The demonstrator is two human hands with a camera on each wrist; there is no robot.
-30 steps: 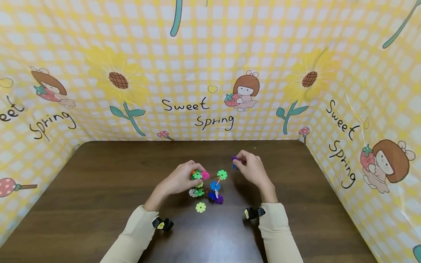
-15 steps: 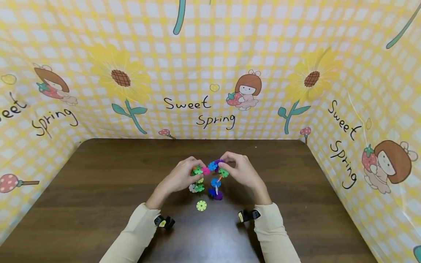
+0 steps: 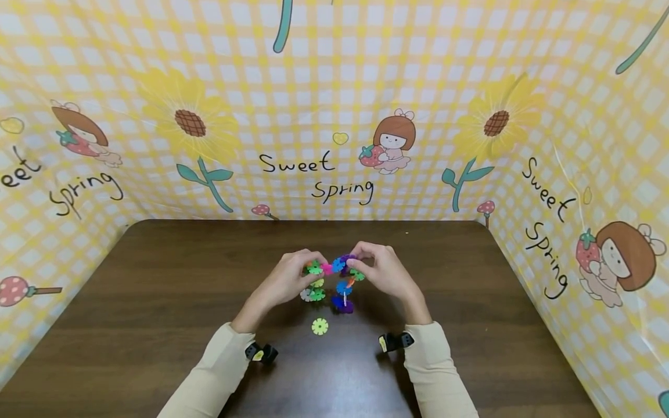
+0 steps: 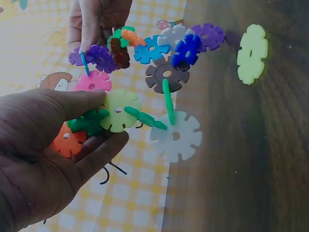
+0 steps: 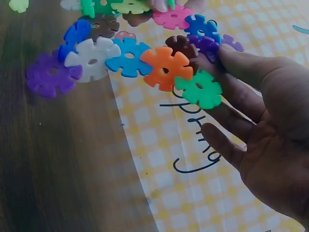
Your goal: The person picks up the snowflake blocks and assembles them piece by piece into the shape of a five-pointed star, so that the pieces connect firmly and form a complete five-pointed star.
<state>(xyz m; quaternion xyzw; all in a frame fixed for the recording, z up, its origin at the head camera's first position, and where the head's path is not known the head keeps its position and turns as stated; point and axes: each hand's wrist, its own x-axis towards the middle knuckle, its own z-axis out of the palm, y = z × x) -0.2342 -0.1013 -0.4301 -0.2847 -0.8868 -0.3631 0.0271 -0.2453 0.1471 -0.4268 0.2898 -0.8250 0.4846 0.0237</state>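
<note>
Slotted plastic snowflake discs are linked into a ring-like chain. My left hand point(image 3: 284, 280) pinches its left side at a yellow-green disc point(image 4: 127, 100), beside a dark green disc point(image 4: 87, 123) and an orange one. My right hand point(image 3: 389, 273) pinches a purple disc point(image 5: 205, 44) between thumb and fingers, with a blue disc point(image 5: 195, 23) attached. Between the hands, that blue disc meets a pink disc point(image 4: 91, 82); whether their slots interlock I cannot tell. A bright green disc point(image 5: 205, 96) and an orange disc point(image 5: 176, 59) hang near my right fingers.
One loose yellow-green disc point(image 3: 315, 328) lies on the brown wooden table point(image 3: 130, 325), nearer my body. The chain's lower end has a purple disc point(image 5: 43, 75) and a white disc point(image 4: 186, 140). A checked yellow cloth point(image 3: 292, 116) walls the table's back and sides.
My right hand has moved left, bringing the purple and blue discs from the right over to the pink disc. My left hand stays nearly in place, keeping its hold on the chain.
</note>
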